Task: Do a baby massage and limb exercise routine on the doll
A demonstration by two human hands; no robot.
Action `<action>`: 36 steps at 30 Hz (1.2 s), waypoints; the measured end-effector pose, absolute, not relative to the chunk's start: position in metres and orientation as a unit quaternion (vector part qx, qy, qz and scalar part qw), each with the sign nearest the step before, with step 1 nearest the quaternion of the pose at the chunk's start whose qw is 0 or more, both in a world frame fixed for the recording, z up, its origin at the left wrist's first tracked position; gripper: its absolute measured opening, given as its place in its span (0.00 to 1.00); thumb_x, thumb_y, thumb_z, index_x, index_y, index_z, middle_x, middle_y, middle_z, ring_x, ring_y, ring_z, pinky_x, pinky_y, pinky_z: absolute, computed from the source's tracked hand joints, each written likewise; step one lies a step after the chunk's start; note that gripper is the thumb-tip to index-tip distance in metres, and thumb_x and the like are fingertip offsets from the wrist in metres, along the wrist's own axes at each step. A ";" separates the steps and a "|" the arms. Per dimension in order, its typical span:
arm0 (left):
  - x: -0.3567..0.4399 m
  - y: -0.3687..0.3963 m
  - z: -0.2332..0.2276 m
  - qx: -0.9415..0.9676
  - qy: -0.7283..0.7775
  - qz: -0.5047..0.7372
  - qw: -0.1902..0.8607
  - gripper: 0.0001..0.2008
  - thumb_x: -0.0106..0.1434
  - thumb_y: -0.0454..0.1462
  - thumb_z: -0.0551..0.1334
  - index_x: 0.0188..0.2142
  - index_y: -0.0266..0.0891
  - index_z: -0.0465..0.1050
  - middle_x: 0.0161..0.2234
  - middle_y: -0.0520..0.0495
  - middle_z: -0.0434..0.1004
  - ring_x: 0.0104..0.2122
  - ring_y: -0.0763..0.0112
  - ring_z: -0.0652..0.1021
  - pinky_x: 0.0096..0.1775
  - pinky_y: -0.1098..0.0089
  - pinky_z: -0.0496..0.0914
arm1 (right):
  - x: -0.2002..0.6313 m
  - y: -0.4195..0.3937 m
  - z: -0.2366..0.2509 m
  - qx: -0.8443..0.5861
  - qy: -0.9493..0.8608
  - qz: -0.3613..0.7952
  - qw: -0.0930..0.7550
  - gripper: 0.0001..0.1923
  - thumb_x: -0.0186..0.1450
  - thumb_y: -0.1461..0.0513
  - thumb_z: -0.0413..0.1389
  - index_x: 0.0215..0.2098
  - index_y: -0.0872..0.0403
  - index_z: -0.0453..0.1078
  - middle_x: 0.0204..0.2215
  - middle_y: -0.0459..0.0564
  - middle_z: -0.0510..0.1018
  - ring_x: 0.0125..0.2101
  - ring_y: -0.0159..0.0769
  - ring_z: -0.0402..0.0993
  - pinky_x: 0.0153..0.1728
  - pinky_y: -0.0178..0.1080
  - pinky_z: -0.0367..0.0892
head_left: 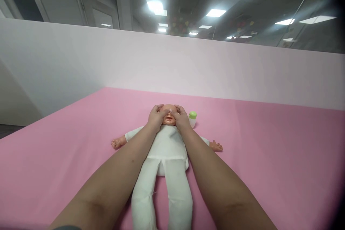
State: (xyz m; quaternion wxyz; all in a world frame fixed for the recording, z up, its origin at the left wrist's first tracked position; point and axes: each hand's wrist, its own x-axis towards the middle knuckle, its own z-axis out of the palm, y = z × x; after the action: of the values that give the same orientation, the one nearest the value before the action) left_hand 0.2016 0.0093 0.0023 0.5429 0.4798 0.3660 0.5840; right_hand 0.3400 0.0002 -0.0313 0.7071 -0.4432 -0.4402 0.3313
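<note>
Most of the doll's face is covered by the left hand and the right hand; only the mouth and forehead are seen between them. The doll's legs are cut off by the bottom edge of the frame. The small bottle right of centre is partly hidden behind the right hand.

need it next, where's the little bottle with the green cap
In the head view the small bottle stands on the pink sheet, just right of the doll's head and beside the right hand.
</note>
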 end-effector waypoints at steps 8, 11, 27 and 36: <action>0.205 0.022 -0.005 0.468 0.385 0.589 0.535 0.20 0.59 0.42 0.72 0.51 0.41 0.76 0.47 0.41 0.81 0.44 0.61 0.82 0.48 0.60 0.76 | 0.341 0.010 -0.037 -0.429 -0.422 0.351 0.717 0.22 0.61 0.50 0.66 0.52 0.46 0.77 0.47 0.47 0.82 0.51 0.44 0.77 0.53 0.45 0.73; 0.206 0.019 -0.001 0.461 0.384 0.586 0.545 0.19 0.61 0.40 0.70 0.51 0.41 0.76 0.46 0.41 0.81 0.44 0.61 0.82 0.48 0.60 0.77 | 0.342 0.014 -0.038 -0.414 -0.404 0.379 0.722 0.20 0.62 0.52 0.64 0.51 0.47 0.77 0.48 0.47 0.83 0.52 0.44 0.77 0.55 0.47 0.73; 0.202 0.008 0.009 0.427 0.371 0.580 0.585 0.21 0.58 0.35 0.68 0.52 0.40 0.76 0.47 0.40 0.81 0.42 0.59 0.83 0.46 0.59 0.78 | 0.342 0.006 -0.033 -0.392 -0.388 0.417 0.723 0.28 0.56 0.58 0.65 0.55 0.47 0.77 0.58 0.49 0.78 0.57 0.47 0.74 0.60 0.50 0.70; 0.203 0.012 0.000 0.536 0.404 0.582 0.459 0.27 0.57 0.43 0.73 0.57 0.43 0.77 0.57 0.38 0.77 0.54 0.53 0.79 0.56 0.58 0.72 | 0.339 0.000 -0.029 -0.416 -0.431 0.359 0.716 0.30 0.55 0.52 0.70 0.54 0.48 0.73 0.49 0.49 0.79 0.51 0.45 0.75 0.52 0.46 0.74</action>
State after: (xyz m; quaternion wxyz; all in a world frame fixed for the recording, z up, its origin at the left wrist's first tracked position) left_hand 0.2026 0.0117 -0.0003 0.4590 0.5359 0.4042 0.5820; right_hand 0.3388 -0.0001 -0.0290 0.7162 -0.4155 -0.4310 0.3586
